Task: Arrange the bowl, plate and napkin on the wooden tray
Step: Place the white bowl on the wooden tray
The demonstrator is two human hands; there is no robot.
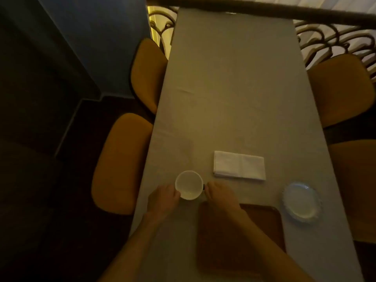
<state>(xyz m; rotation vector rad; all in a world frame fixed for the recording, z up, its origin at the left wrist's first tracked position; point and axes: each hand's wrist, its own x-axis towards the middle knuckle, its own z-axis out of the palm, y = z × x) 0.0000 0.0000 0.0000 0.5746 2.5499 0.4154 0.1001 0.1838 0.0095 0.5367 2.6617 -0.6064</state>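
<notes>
A small white bowl (189, 185) stands on the grey tablecloth, left of the dark wooden tray (264, 224). My left hand (162, 197) touches the bowl's left side and my right hand (218, 195) touches its right side, fingers curled around it. My right forearm crosses the tray's near left part. A folded white napkin (239, 165) lies on the cloth beyond the tray. A pale blue plate (301, 202) with a scalloped rim sits just right of the tray's far right corner.
The long table (234, 88) stretches away under a grey cloth. Mustard-coloured chairs stand on the left (120, 161) and right (341, 90). A dark railing with iron scrollwork (335, 35) runs along the far end. The room is dim.
</notes>
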